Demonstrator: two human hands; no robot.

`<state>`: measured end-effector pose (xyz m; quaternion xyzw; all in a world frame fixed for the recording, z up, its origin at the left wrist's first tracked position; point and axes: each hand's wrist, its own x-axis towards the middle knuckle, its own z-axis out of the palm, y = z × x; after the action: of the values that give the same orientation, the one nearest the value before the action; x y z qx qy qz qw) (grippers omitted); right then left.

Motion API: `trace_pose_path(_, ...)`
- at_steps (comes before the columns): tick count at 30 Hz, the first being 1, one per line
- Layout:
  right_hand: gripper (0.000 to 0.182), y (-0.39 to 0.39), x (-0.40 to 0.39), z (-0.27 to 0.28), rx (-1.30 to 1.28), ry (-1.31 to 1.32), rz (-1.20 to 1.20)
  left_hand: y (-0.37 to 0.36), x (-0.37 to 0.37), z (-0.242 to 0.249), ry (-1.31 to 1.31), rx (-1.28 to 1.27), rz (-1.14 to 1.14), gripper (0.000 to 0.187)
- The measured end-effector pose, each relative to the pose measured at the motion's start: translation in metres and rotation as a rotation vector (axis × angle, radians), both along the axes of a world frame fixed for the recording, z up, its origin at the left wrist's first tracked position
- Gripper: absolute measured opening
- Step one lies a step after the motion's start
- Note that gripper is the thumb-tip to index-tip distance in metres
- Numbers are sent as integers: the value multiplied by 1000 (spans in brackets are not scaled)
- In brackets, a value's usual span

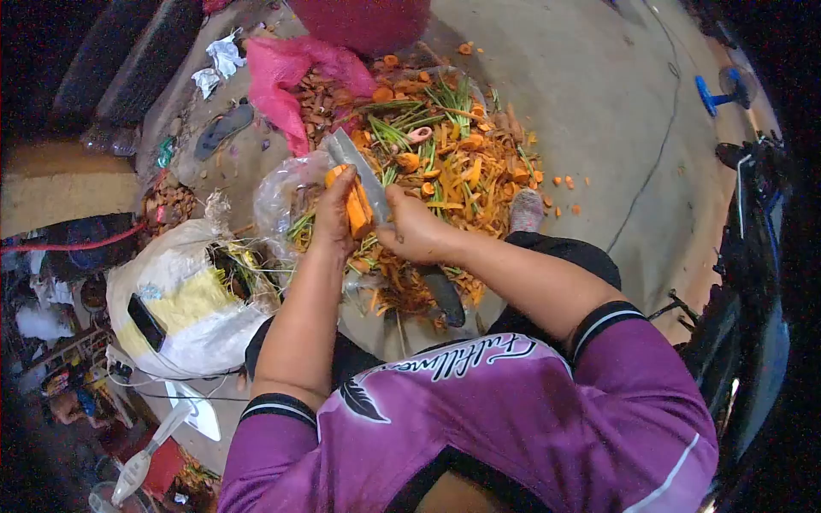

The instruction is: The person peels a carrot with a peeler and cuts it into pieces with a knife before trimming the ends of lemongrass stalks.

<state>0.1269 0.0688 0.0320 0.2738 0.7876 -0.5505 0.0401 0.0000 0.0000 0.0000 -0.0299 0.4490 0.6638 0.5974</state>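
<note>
A concrete floor fills the scene from the head view, with a wide heap of orange peelings and green stalks spread across its middle. To the left lies a white sack, its mouth open, with a black phone resting on it. A pink plastic bag lies crumpled at the top of the heap, near a dark sandal and scraps of white paper. A clear plastic bag sits at the heap's left edge. A person in a purple shirt crouches over the heap, both forearms reaching forward. The left hand has its fingers curled tightly around a carrot, held above the peelings just in front of the body. The right hand is closed in a fist around the handle of a knife, whose grey blade lies against the carrot's right side and points up and to the left. A blue fan stands far right.
</note>
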Motion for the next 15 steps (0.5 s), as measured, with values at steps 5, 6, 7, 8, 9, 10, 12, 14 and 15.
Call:
trace_pose_path(5,38,3,4,4,25,-24,11,3,5,5,85,-68,32,25)
trace_pose_path(6,39,7,3,-5,34,15,-18,9,4,0,77,-46,43,25)
trace_pose_path(7,39,2,4,-14,16,43,-50,9,5,-5,57,-50,49,26)
trace_pose_path(8,39,-1,5,-18,-1,70,-81,8,6,-9,38,-53,56,27)
trace_pose_path(9,39,-3,5,-18,-4,60,-89,6,8,-14,97,-68,94,27)
trace_pose_path(10,39,-1,5,-16,4,52,-97,8,10,-19,156,-70,133,26)
trace_pose_path(12,40,-2,6,-16,31,87,-101,8,12,-20,239,-74,165,26)
trace_pose_path(14,40,0,7,-23,82,185,-95,8,13,-14,295,-61,150,26)
trace_pose_path(15,40,-2,7,-27,61,186,-86,5,11,-13,297,-83,124,25)
